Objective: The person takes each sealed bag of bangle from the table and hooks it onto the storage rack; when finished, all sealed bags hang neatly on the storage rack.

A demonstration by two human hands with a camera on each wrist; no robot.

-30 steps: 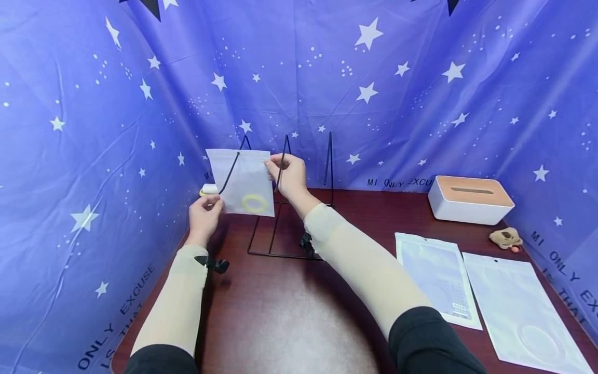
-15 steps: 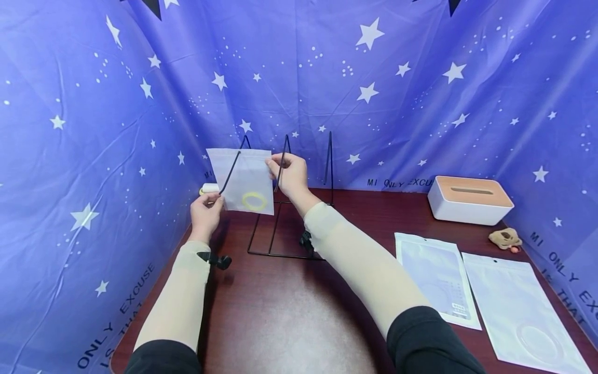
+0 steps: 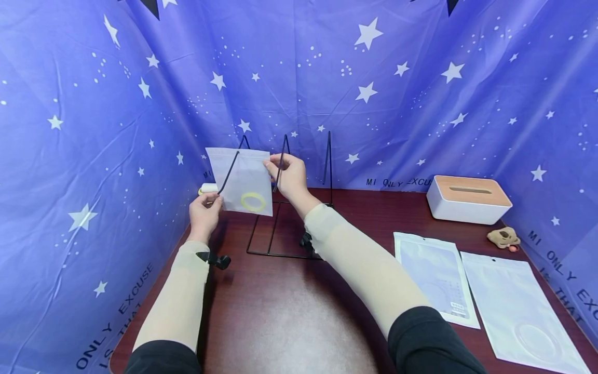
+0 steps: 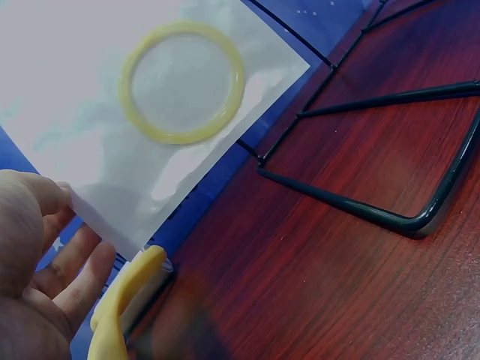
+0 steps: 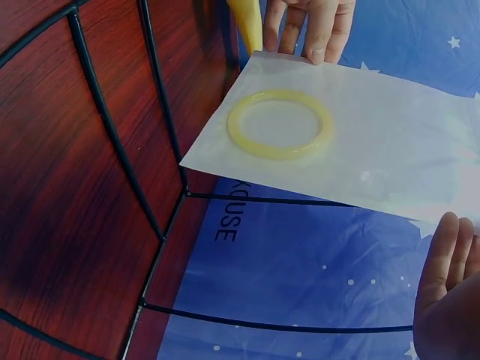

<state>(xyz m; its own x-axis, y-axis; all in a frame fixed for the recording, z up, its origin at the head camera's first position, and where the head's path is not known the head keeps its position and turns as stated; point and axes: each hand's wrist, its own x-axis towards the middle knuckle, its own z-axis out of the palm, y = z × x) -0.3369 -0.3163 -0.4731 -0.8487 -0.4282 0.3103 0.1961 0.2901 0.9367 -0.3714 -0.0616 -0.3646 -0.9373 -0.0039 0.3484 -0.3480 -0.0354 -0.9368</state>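
Note:
A small white zip bag (image 3: 233, 182) with a yellow bangle (image 4: 126, 84) showing through it hangs at the far left. The left front arm (image 3: 228, 174) of a black wire rack (image 3: 280, 255) comes through near the bag's top edge and slants down across its front. My left hand (image 3: 204, 215) pinches the bag's lower left edge, right at the tip of that rod. At the upper right corner, my right hand (image 3: 290, 175) holds the bag between thumb and fingers, behind the rack's middle arm (image 3: 282, 161).
Behind my left hand lies a white and yellow object (image 3: 208, 187). Two larger white bags (image 3: 430, 275) (image 3: 523, 306) lie flat at the right, one showing a clear ring. Farther back stand a tissue box (image 3: 467, 205) with a wooden lid and a small beige figurine (image 3: 503, 237).

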